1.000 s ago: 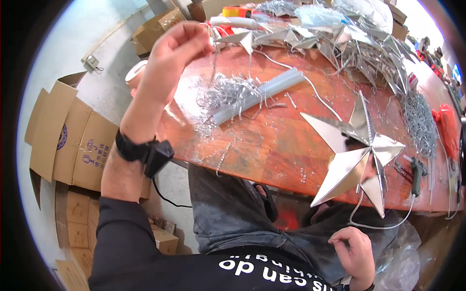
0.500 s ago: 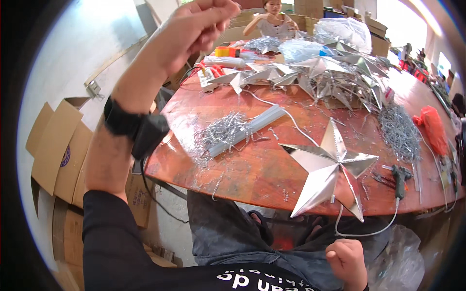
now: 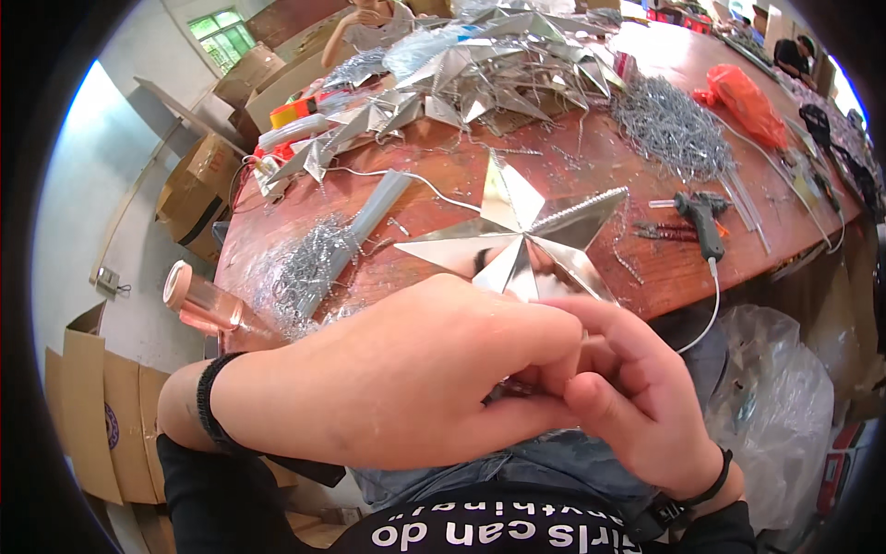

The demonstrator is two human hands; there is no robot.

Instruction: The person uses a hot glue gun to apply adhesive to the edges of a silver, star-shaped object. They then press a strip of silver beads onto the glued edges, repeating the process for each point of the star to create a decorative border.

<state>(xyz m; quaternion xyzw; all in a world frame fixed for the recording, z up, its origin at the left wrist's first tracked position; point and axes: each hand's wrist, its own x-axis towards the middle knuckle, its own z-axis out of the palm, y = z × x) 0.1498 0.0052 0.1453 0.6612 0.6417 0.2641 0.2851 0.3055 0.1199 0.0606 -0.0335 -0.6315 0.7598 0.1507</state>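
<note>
Both hands, left hand (image 3: 397,379) and right hand (image 3: 637,397), are clenched together, contents unseen; silver star (image 3: 517,235) and glue gun (image 3: 706,226) are seen on the surface (image 3: 572,175) beyond

Left hand (image 3: 397,369) and right hand (image 3: 637,406) meet close under the camera; whatever the fingers (image 3: 554,369) pinch is hidden between them, so it cannot be identified. The hands cover the lower points of the silver star (image 3: 517,231) and the near edge of the bench (image 3: 572,175). The far end of the bench and the heap of silver stars (image 3: 498,55) are cut off by the upper edge. A seated person (image 3: 369,23) at the far side is cut off at the top. The small parts in the grey wire pile (image 3: 669,125) are too fine to tell apart. Bench edges bend toward the rim.
</note>
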